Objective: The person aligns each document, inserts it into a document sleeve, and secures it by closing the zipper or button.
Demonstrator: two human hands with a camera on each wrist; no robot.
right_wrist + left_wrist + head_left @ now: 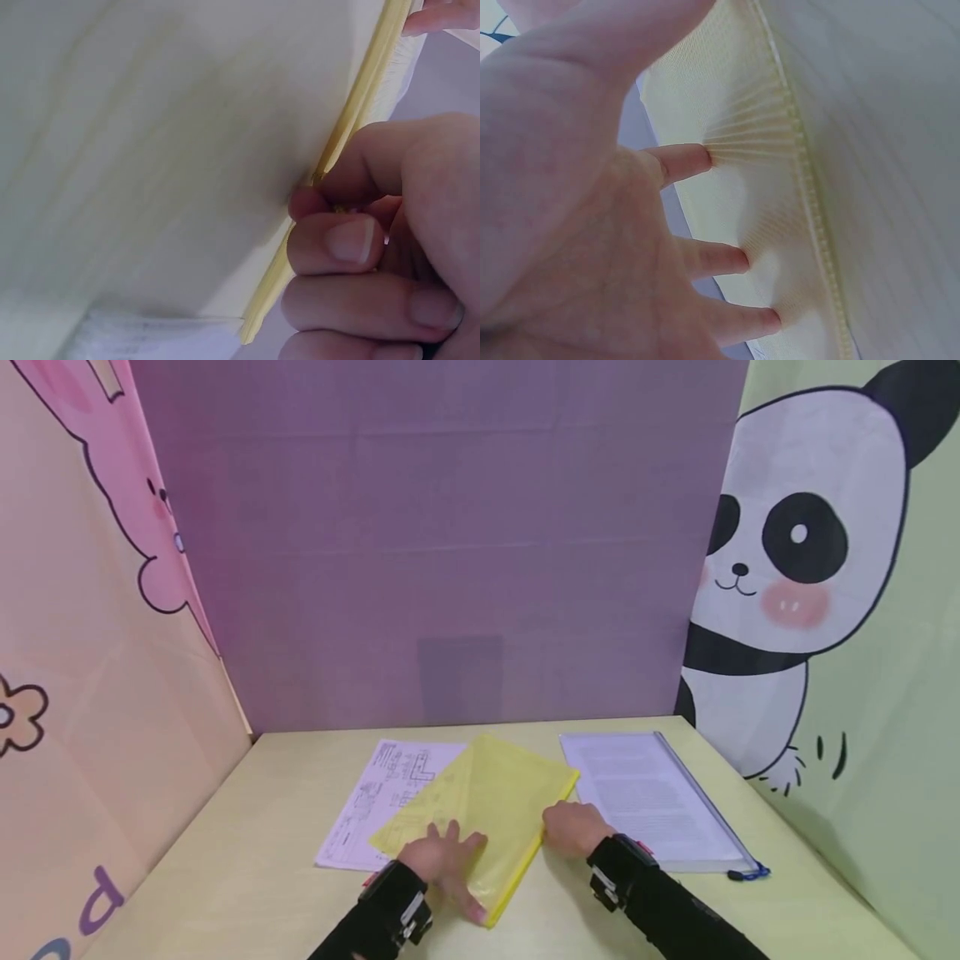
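A yellow mesh zipper document bag (pixel 510 785) lies at a slant on the table, its zip edge toward the right. My left hand (pixel 441 862) rests on it with fingers spread, the thumb near its lower corner. In the left wrist view, the fingertips (pixel 763 321) press into the mesh and pull creases in it. My right hand (pixel 573 828) is at the zip edge, fingers curled. In the right wrist view, the thumb and index finger pinch at the yellow zip (pixel 360 112), and a small yellow bit shows between them; the zip pull itself is mostly hidden.
A printed sheet with line drawings (pixel 367 802) lies partly under the bag on the left. To the right is a clear zip file pouch (pixel 645 802) holding printed pages, with a blue cord (pixel 750 873) at its lower corner. A purple panel (pixel 450 543) stands behind the table.
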